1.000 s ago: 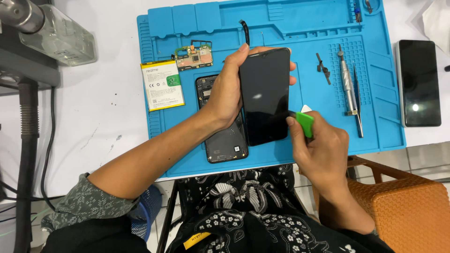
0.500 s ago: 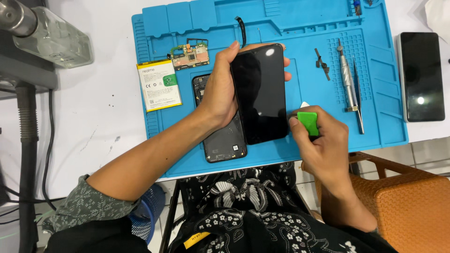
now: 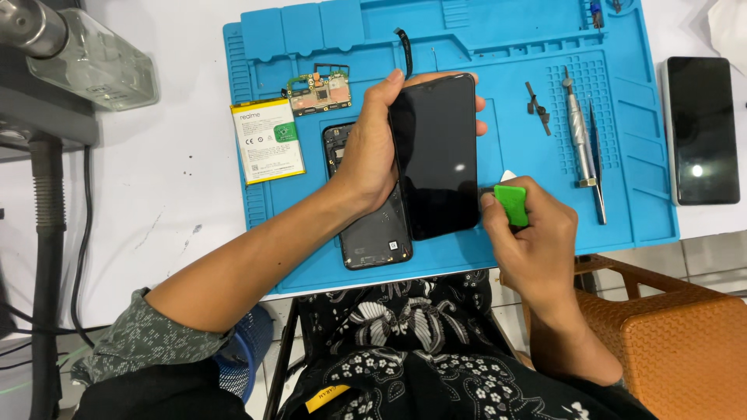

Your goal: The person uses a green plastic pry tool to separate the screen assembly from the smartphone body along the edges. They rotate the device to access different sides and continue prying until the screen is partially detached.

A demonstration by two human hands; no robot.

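Over the blue repair mat (image 3: 622, 202), the left hand (image 3: 369, 155) grips a black phone screen panel (image 3: 436, 152), fingers wrapped around both long edges, holding it tilted above the mat. The right hand (image 3: 529, 233) pinches a green plastic pry tool (image 3: 511, 204) between thumb and forefinger, its tip touching the panel's right edge. Beneath lies a black phone back housing (image 3: 373, 233). A battery (image 3: 267, 140) and circuit board (image 3: 319, 89) lie left; a screwdriver (image 3: 577, 132) and tweezers (image 3: 596, 167) right. 1 second phone (image 3: 703, 128) rests off the mat.
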